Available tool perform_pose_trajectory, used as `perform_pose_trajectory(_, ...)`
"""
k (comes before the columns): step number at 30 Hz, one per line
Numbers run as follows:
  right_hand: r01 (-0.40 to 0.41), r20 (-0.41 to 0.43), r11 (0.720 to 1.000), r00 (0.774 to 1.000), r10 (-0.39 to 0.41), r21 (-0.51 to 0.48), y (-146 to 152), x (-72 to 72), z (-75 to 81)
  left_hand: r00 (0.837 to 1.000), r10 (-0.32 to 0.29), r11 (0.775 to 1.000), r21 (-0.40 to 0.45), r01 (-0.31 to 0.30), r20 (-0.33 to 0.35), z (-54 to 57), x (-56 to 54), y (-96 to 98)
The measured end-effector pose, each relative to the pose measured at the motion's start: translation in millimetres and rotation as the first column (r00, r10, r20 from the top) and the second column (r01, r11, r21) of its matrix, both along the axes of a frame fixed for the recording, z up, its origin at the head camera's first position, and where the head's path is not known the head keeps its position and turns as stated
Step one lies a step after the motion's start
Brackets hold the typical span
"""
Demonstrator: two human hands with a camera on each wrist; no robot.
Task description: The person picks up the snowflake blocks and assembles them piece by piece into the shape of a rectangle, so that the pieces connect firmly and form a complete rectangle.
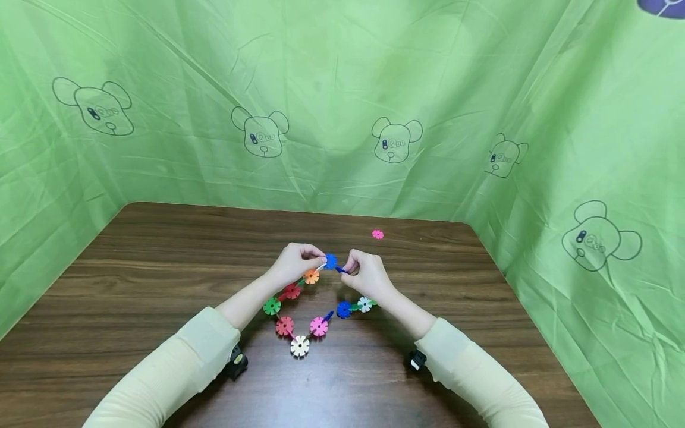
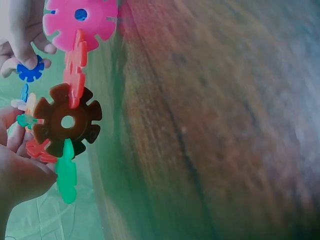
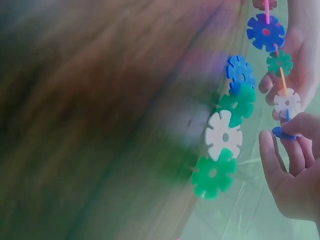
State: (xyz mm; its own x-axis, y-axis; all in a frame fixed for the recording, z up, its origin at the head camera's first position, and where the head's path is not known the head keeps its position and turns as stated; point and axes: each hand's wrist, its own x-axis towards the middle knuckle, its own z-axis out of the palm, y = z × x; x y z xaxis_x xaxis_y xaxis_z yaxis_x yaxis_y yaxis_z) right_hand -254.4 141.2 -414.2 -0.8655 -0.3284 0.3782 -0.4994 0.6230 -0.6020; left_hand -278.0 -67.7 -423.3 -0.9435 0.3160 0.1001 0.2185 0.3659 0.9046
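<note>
In the head view my left hand (image 1: pixel 297 263) pinches the upper end of a chain of slotted snowflake discs, by an edge-on white disc next to a blue disc (image 1: pixel 330 261). Facing it, my right hand (image 1: pixel 369 273) pinches a dark blue disc (image 1: pixel 341 270) against the blue one; whether the slots are fully joined I cannot tell. From my left hand the chain curves down through an orange disc (image 1: pixel 311 277), red and green discs, a cream disc (image 1: pixel 300 346) and a pink disc (image 1: pixel 319 327). A brown disc (image 2: pixel 67 121) shows in the left wrist view.
A shorter chain with a blue disc (image 1: pixel 344 310) and a white disc (image 1: pixel 365 304) lies below my right hand, partly hidden by the wrist. One loose pink disc (image 1: pixel 377 234) lies near the far edge of the wooden table (image 1: pixel 176 261). Green cloth (image 1: pixel 332 184) hangs behind.
</note>
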Motion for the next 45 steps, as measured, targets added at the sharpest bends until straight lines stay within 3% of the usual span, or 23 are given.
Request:
perform_pose_trajectory(10,0.018,-0.034,1.0,0.999,-0.017,0.015,-5.3,-0.9,-0.7,0.999,-0.023,1.0,-0.004,0.023,-0.037,3.5,0.1,0.6)
perform_pose_trajectory(20,-0.031,-0.119,0.999,0.992,0.036,0.042,-7.9,-2.5,-0.7,0.998,-0.051,0.998,-0.026,0.05,-0.029,7.4,-3.9,-2.1)
perform_pose_trajectory(32,-0.144,-0.204,0.989,0.968,0.149,0.038,-12.9,-13.0,-4.1,1.0,-0.026,1.0,-0.008,0.026,-0.006,7.7,-6.8,-8.8)
perform_pose_trajectory(40,-0.257,-0.268,0.966,0.93,0.253,0.019,-13.0,-20.1,-8.7,1.0,-0.011,0.999,0.034,0.01,0.021,6.8,-4.4,-11.4)
perform_pose_trajectory(45,-0.273,-0.291,0.961,0.917,0.273,0.042,-15.2,-22.8,-10.1,1.0,0.018,1.0,-0.008,-0.018,0.012,8.0,-1.9,-12.0)
